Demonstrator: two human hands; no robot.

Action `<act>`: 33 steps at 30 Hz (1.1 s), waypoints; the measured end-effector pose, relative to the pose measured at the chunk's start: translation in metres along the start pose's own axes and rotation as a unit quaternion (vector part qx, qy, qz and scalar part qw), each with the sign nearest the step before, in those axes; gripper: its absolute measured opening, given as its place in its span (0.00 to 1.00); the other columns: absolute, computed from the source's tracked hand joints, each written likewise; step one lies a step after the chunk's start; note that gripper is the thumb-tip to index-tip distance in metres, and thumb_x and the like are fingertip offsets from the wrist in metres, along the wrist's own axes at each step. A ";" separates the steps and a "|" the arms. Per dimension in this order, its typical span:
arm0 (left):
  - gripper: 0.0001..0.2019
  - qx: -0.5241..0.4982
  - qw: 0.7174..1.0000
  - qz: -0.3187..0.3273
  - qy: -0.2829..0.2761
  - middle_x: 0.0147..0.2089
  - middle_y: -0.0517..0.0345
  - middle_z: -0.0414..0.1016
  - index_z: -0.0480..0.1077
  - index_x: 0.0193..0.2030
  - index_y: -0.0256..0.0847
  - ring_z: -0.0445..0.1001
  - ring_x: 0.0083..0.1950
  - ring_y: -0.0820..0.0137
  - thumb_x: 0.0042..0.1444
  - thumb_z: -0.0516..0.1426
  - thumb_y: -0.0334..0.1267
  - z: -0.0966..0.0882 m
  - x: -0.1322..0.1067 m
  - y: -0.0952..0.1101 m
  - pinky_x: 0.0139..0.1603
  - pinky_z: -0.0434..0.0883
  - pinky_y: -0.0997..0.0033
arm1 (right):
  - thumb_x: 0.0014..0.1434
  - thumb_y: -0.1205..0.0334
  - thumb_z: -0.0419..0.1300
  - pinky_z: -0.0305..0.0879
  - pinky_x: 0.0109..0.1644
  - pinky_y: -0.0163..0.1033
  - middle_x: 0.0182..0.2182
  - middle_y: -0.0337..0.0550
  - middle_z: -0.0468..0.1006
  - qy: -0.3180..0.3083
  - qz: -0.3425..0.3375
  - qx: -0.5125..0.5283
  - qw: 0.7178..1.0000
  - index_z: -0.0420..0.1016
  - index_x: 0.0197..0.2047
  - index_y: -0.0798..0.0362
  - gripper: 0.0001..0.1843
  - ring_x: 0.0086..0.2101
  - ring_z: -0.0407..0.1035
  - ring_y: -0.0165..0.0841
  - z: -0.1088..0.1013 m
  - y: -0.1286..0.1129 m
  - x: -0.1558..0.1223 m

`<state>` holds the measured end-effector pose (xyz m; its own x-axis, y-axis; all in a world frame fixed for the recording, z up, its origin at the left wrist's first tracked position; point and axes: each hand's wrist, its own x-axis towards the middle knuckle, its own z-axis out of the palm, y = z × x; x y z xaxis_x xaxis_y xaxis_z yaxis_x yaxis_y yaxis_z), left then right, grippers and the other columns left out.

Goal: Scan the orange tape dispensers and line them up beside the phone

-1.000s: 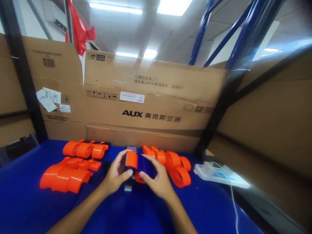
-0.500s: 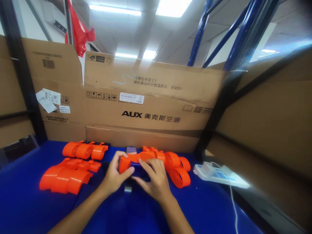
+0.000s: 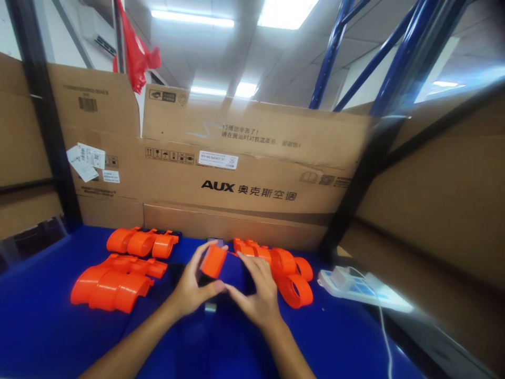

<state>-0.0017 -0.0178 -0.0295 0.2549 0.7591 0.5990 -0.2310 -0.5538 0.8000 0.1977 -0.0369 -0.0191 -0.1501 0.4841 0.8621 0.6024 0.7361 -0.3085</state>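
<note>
Between my hands, above the table, is an orange plastic piece (image 3: 214, 261), its broad curved face turned toward me. A dark blue area lies just right of that face; whether it is part of the piece or the cloth behind, I cannot tell. My left hand (image 3: 193, 281) is closed round the left side, fingers behind and thumb in front. My right hand (image 3: 258, 287) curves round the right side, its fingertips at a thin orange edge. Both thumb tips meet below the piece. Some fingertips are hidden behind it.
Similar orange looped pieces lie in rows at left (image 3: 112, 284), back left (image 3: 142, 242) and right (image 3: 292, 273) on the blue cloth (image 3: 165, 347). A phone (image 3: 215, 241) lies behind my hands. A white power strip (image 3: 363, 289) with a cable sits right. Cardboard (image 3: 252, 210) walls the back.
The orange piece has been turned, so its curved face now points toward me rather than lying lengthwise. My right fingers have shifted to its right edge, and the thumbs have come together.
</note>
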 end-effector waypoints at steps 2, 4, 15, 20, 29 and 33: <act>0.42 0.028 0.999 0.004 -0.024 0.72 0.45 0.59 0.53 0.71 0.47 0.59 0.71 0.52 0.52 0.67 0.42 0.001 0.000 -0.001 0.69 0.59 0.51 | 0.58 0.46 0.66 0.68 0.57 0.55 0.52 0.52 0.78 0.040 0.092 0.083 0.992 0.71 0.61 0.50 0.31 0.51 0.72 0.48 0.006 0.003 -0.003; 0.43 0.066 0.996 -0.006 -0.058 0.72 0.46 0.60 0.54 0.71 0.47 0.59 0.71 0.52 0.51 0.68 0.42 0.003 -0.001 -0.003 0.70 0.58 0.51 | 0.64 0.41 0.56 0.67 0.58 0.54 0.53 0.53 0.78 0.085 0.189 0.171 0.963 0.72 0.60 0.52 0.30 0.52 0.72 0.48 0.016 0.006 -0.007; 0.31 0.109 0.990 -0.033 0.080 0.58 0.48 0.76 0.66 0.62 0.41 0.75 0.57 0.55 0.55 0.63 0.50 -0.016 0.018 -0.008 0.56 0.72 0.58 | 0.70 0.39 0.29 0.66 0.59 0.50 0.62 0.52 0.70 0.022 0.286 0.284 0.915 0.66 0.65 0.52 0.38 0.62 0.63 0.40 0.044 0.020 -0.013; 0.27 0.397 0.894 -0.093 0.185 0.48 0.50 0.81 0.68 0.60 0.46 0.78 0.51 0.52 0.58 0.58 0.57 -0.057 0.030 -0.006 0.52 0.70 0.56 | 0.72 0.41 0.30 0.65 0.54 0.48 0.54 0.48 0.76 0.063 0.277 0.199 0.938 0.72 0.54 0.50 0.35 0.55 0.68 0.41 0.029 0.023 -0.007; 0.34 0.638 0.733 -0.210 0.103 0.41 0.42 0.81 0.61 0.65 0.41 0.79 0.46 0.48 0.61 0.49 0.64 -0.075 0.038 -0.031 0.43 0.68 0.60 | 0.72 0.44 0.33 0.63 0.49 0.45 0.45 0.45 0.78 0.063 0.241 0.189 0.950 0.78 0.43 0.50 0.35 0.49 0.70 0.42 0.023 0.018 -0.005; 0.35 0.637 0.736 -0.213 0.078 0.43 0.42 0.81 0.61 0.65 0.41 0.79 0.47 0.50 0.61 0.49 0.65 -0.079 0.037 -0.045 0.44 0.68 0.61 | 0.72 0.44 0.33 0.62 0.49 0.45 0.44 0.45 0.79 0.062 0.235 0.201 0.949 0.79 0.41 0.50 0.35 0.47 0.70 0.41 0.021 0.014 -0.003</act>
<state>-0.0559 0.0622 -0.0461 -0.0838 0.9319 0.3529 0.9334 -0.0507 0.3554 0.1906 -0.0182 -0.0346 0.1695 0.7625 0.6244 0.2280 0.5861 -0.7775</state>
